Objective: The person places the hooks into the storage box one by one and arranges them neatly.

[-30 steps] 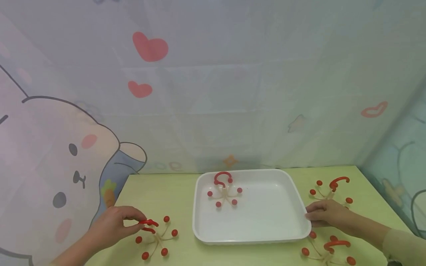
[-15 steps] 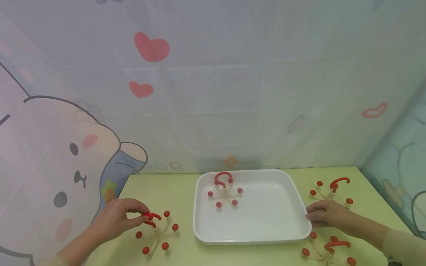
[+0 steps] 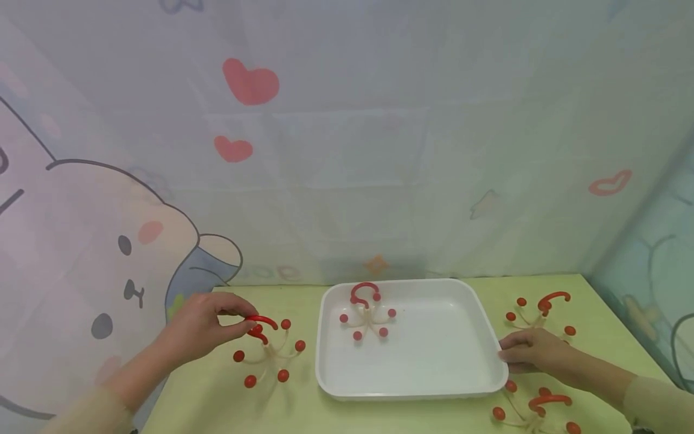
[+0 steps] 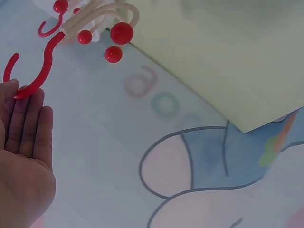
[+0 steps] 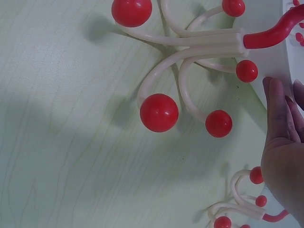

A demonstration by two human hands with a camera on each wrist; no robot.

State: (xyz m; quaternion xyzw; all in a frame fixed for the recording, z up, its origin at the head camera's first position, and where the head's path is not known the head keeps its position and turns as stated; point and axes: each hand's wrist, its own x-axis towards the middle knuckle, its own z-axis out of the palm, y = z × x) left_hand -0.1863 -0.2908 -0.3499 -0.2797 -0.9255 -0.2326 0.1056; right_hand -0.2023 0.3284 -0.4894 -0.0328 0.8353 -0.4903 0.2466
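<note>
My left hand (image 3: 208, 328) pinches the red hooked handle of a head massager (image 3: 269, 349) with cream prongs and red ball tips. It hangs over the table left of the white tray (image 3: 412, 395), ball tips downward. In the left wrist view, the fingers (image 4: 33, 118) meet the curve of its red hook (image 4: 46, 61). At the tray's right side, my right hand (image 3: 537, 349) holds the rim, its fingers (image 5: 275, 109) along the outer wall in the right wrist view. A second massager (image 3: 367, 319) stands inside the tray, towards the back left.
Two more massagers stand right of the tray: one behind (image 3: 544, 307) my right hand, partly hidden, and one in front (image 3: 537, 410), cut off by the frame edge. A patterned cloth (image 3: 347, 150) hangs behind the pale green table (image 3: 303, 410).
My left hand has raised the massager and carried it slightly rightward and away from me. My right hand stays at the tray, which has hardly shifted.
</note>
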